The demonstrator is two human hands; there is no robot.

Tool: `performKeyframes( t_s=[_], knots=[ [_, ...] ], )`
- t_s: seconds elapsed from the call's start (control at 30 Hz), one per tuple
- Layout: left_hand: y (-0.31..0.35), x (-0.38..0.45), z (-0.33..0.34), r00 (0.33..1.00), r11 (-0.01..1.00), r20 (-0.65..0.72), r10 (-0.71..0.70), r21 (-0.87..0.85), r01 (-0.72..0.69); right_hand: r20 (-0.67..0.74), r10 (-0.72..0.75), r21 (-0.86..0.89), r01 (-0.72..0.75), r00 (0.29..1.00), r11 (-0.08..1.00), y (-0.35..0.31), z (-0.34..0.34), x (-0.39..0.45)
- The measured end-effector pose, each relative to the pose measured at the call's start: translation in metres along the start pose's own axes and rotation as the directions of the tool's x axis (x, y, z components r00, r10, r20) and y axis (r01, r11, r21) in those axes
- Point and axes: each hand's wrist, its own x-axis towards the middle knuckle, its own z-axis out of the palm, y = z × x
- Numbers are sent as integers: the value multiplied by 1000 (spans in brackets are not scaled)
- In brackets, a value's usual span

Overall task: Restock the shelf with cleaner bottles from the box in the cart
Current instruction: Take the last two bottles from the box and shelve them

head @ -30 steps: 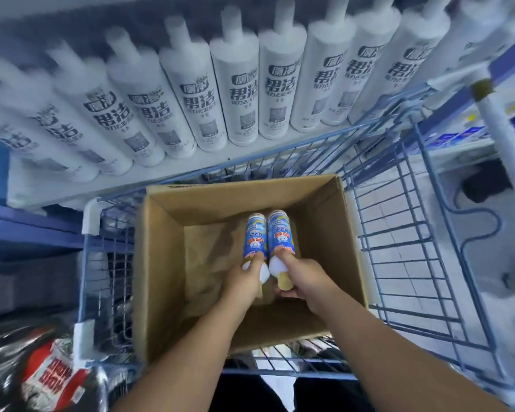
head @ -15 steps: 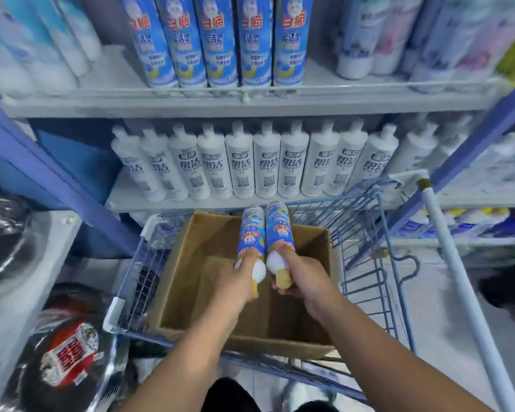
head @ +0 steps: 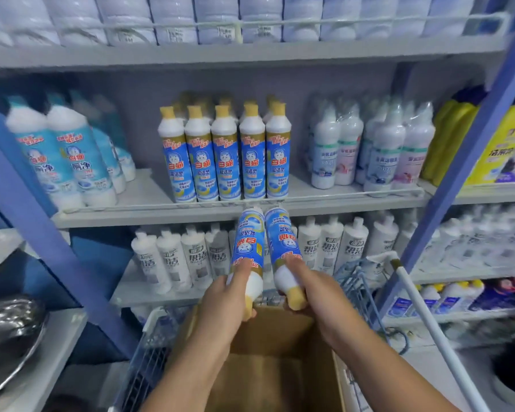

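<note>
Store shelving fills the view. Both bottles have risen out of the box (head: 274, 379) toward the shelf (head: 339, 200). The left hand (head: 229, 295) grips one cleaner bottle (head: 247, 242), the right hand (head: 312, 289) the other (head: 281, 236), bases nearly touching the shelf's rail. Matching bottles (head: 225, 156) crowd the front; open room lies beside them.

Illumination is even, cool and diffuse, with only soft shadow under each shelf board (head: 238, 208). Motion blur softens the upper and right frame edges. Wide-angle distortion bends the blue uprights (head: 446, 203) outward. Glare marks the metal pan (head: 9, 325) at lower left.
</note>
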Motion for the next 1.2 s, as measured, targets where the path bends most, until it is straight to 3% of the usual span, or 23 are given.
performKeyframes(
  t_s=[0.3,0.8,1.2],
  knots=[
    [35,27,-15,992,998,111,56,-4,-56,-94,-69,14,71,993,997,-41,20,8],
    [53,41,15,1000,999,-3,-16,-30,16,-81,-46,4,46,996,999,-57,5,29],
    [55,52,30,999,998,12,-44,-36,45,-53,-45,-18,44,998,999,-57,-5,43]
  ],
)
